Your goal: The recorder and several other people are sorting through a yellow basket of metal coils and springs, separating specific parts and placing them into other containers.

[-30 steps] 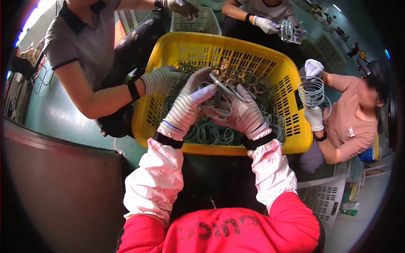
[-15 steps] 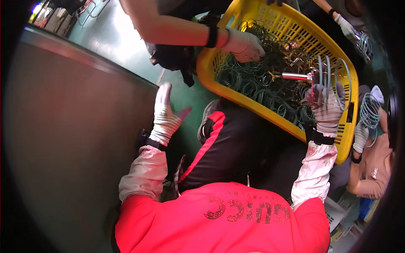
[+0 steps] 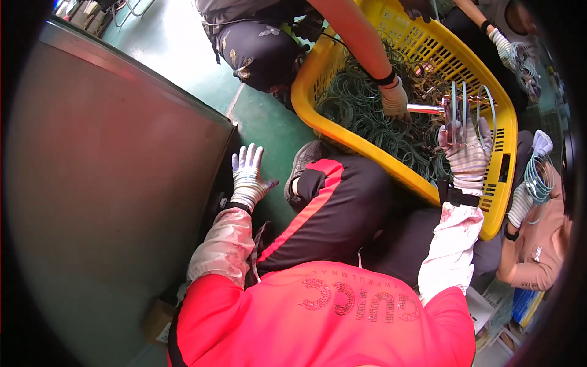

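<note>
A big yellow plastic basket (image 3: 342, 125), its walls a lattice of slots, sits tilted on the far right, heaped with tangled loops of thin green-grey wire rings (image 3: 367, 116) and a few glints of bare metal. The floor (image 3: 263, 116) is smooth, glossy green, catching bright light at the far end. On the left stands a broad grey metal panel (image 3: 110, 183), matte and flat, with a raised rim along its top edge.

The person in the red top has both arms in pale, mottled sleeve covers and wears knitted work gloves. The left hand (image 3: 247, 177) is spread wide, fingers splayed, palm down near the floor just beside the edge of the grey panel, holding nothing. The right hand (image 3: 468, 150) is up at the near right rim of the basket, curled closed around a bunch of thin hoops (image 3: 471, 107) that stand upright out of its grip, above the heap.

A co-worker's gloved hand (image 3: 394, 98) reaches down into the pile from the far side, next to a short shiny metal rod (image 3: 425, 109). At the right edge another person, in a pink top, holds a coil of pale blue-green wire (image 3: 538, 177) in gloved hands.
</note>
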{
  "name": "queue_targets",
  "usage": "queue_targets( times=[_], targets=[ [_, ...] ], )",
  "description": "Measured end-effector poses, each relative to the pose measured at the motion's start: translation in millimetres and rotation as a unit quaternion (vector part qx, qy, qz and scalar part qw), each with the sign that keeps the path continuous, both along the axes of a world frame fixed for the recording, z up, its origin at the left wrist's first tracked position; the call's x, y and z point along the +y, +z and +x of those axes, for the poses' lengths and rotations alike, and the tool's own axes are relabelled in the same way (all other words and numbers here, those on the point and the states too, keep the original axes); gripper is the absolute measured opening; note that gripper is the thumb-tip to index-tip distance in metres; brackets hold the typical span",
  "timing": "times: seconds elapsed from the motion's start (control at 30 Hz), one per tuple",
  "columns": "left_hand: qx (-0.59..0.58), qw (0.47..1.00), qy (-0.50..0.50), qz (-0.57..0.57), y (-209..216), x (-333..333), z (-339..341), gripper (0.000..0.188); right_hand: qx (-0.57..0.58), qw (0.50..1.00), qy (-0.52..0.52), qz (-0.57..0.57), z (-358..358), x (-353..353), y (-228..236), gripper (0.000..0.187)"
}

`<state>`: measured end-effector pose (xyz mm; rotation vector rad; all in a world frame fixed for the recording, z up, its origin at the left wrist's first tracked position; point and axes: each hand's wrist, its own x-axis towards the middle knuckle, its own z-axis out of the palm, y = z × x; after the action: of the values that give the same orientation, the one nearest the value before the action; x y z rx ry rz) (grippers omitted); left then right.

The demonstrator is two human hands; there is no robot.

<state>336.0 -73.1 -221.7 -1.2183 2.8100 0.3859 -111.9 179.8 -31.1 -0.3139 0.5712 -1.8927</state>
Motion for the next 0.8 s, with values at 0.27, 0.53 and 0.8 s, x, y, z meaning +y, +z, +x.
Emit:
queue_targets(
  times=[0.27, 0.53, 0.8],
  targets=[
    [0.048, 0.999, 0.010, 0.004, 8.1, 8.7, 6.4, 0.110, 0.021, 0.995, -0.089, 0.045, 15.1, -10.2, 4.7, 0.046],
    [0.396, 0.906, -0.140, -0.050, 175.4, 41.1, -102.3, 0.091, -0.013, 0.990, -0.122, 0.062, 6.7, 2.9, -1.0, 0.037],
    [0.568, 0.684, -0.165, 0.427, 268.3, 96.7, -265.7, 0.069, -0.016, 0.978, -0.208, 0.007, -0.1, -5.8, -14.1, 0.038]
  ],
)
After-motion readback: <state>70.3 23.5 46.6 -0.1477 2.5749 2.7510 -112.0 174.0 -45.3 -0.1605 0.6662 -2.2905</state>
